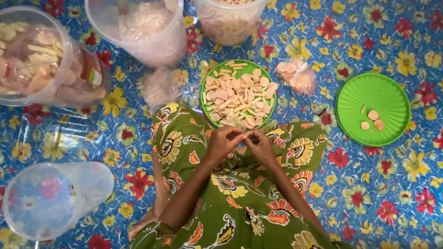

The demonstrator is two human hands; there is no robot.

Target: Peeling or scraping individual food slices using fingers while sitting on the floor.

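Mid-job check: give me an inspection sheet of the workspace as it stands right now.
Surface: blue flowered floor mat.
Job's things: green plate heaped with pale round and stick snacks; second green plate with a few pieces.
Clutter: filled clear tubs, an empty tub on its side, small filled bags.
Grippers: left hand and right hand meet at the fingertips above the lap, pinching something too small to tell.
Cables: nothing seen.
Surroundings: green patterned garment; nothing else seen.
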